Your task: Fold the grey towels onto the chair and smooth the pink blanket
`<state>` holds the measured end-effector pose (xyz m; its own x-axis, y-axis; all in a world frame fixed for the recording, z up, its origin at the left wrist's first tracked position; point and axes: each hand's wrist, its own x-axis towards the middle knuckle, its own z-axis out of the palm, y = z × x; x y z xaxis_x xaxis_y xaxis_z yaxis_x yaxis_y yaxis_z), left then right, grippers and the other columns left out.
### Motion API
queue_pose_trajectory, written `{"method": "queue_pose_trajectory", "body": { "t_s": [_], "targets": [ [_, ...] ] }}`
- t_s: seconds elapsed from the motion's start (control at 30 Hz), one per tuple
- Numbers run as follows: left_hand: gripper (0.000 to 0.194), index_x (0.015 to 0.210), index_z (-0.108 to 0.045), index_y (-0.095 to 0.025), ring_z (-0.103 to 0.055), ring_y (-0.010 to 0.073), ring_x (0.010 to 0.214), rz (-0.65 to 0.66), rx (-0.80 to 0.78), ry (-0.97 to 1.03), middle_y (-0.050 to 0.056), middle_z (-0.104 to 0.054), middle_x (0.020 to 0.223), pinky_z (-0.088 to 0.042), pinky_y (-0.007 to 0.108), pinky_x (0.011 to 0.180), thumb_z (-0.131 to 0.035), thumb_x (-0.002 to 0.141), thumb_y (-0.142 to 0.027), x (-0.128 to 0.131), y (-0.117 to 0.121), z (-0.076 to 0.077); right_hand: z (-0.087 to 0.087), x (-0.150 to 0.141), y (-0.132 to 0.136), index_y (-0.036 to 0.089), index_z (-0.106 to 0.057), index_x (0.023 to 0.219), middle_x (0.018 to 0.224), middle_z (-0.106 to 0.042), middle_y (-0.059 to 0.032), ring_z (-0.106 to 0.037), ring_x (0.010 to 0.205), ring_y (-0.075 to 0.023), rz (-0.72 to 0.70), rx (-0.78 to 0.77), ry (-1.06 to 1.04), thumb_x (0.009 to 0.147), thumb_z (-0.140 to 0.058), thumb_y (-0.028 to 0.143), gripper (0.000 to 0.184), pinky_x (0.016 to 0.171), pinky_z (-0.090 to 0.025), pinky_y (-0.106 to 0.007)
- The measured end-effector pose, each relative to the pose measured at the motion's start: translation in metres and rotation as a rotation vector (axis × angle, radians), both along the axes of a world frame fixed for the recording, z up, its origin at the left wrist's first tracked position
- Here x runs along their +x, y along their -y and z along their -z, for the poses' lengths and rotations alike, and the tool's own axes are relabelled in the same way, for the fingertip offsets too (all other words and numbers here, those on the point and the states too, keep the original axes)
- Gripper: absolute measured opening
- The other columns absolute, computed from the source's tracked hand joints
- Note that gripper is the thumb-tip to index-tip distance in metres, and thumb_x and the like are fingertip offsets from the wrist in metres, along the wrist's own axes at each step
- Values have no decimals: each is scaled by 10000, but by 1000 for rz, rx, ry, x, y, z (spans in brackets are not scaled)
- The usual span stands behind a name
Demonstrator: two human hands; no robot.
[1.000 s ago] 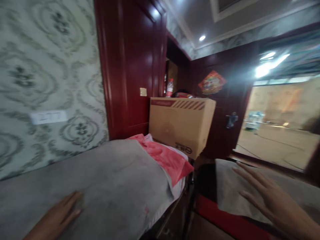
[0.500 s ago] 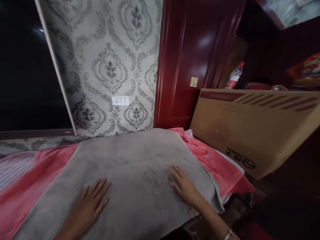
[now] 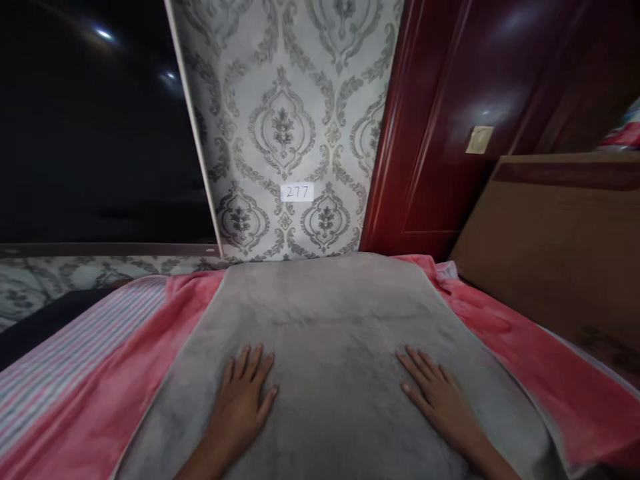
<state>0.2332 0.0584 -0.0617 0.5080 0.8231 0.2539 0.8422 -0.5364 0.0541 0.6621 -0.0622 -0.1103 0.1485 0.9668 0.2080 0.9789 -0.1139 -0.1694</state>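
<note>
A grey fleece cloth (image 3: 335, 320) lies spread flat over a pink blanket (image 3: 520, 360). My left hand (image 3: 240, 403) rests palm down on the cloth's near left part, fingers stretched out. On the near right part of the same cloth lies my right hand (image 3: 440, 400), also flat with fingers apart. Neither hand holds anything.
A striped sheet (image 3: 75, 353) shows at the left under the pink blanket. A large cardboard box (image 3: 560, 253) stands at the right edge. Behind are patterned wallpaper with a small label reading 277 (image 3: 297, 193), a dark screen (image 3: 95, 133) at the left and a dark red wooden panel (image 3: 450, 113).
My right hand came off another grey cloth at the right and settled on this one. The view swung left and down, and both hands now lie level on the cloth.
</note>
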Motion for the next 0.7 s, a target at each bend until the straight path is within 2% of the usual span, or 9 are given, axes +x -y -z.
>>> {"method": "queue_pose_trajectory", "body": {
  "t_s": [0.13, 0.27, 0.37, 0.43, 0.63, 0.7],
  "targets": [
    [566, 1500, -509, -243, -322, 400, 1492, -108, -54, -42, 149, -385, 1609, -287, 662, 1165, -463, 971, -440, -4, 7, -17, 5, 4, 4, 303, -449, 1541, 1618, -351, -59, -319, 1486, -348, -20, 44, 32, 978, -327, 620, 658, 1162, -297, -671],
    [595, 1545, -432, -217, -268, 412, 1512, -288, -108, -77, 162, -331, 1633, -285, 690, 1143, -422, 996, -447, -33, 9, -29, 6, 7, 8, 282, -470, 1530, 1604, -383, -67, -335, 1477, -358, -28, 59, 73, 966, -280, 647, 698, 1139, -342, -658],
    [621, 1552, -418, -178, -276, 384, 1515, -420, -110, -123, 165, -308, 1642, -261, 602, 1194, -427, 999, -459, -58, 11, -28, 6, 8, 9, 267, -477, 1525, 1601, -392, -59, -335, 1479, -347, -26, 59, 95, 974, -194, 637, 722, 1140, -347, -638],
    [630, 1550, -423, -169, -294, 373, 1509, -471, -102, -149, 163, -315, 1642, -251, 562, 1209, -434, 996, -471, -67, 13, -26, 6, 8, 10, 259, -482, 1522, 1598, -398, -58, -338, 1478, -342, -18, 64, 103, 976, -147, 629, 740, 1140, -347, -633],
    [607, 1518, -454, -139, -317, 398, 1481, -561, -47, -105, 204, -390, 1593, -253, 588, 1188, -418, 1003, -458, -60, 19, -28, 5, 6, 10, 240, -501, 1507, 1572, -439, -84, -387, 1447, -356, -22, 58, 109, 950, -136, 647, 780, 1109, -387, -633],
    [578, 1496, -475, -146, -367, 409, 1439, -603, -57, -98, 206, -409, 1575, -321, 581, 1143, -427, 1003, -445, -64, 23, -31, 8, 11, 8, 236, -499, 1506, 1564, -448, -95, -398, 1439, -362, -29, 64, 100, 944, -138, 647, 784, 1097, -398, -640]
  ]
}}
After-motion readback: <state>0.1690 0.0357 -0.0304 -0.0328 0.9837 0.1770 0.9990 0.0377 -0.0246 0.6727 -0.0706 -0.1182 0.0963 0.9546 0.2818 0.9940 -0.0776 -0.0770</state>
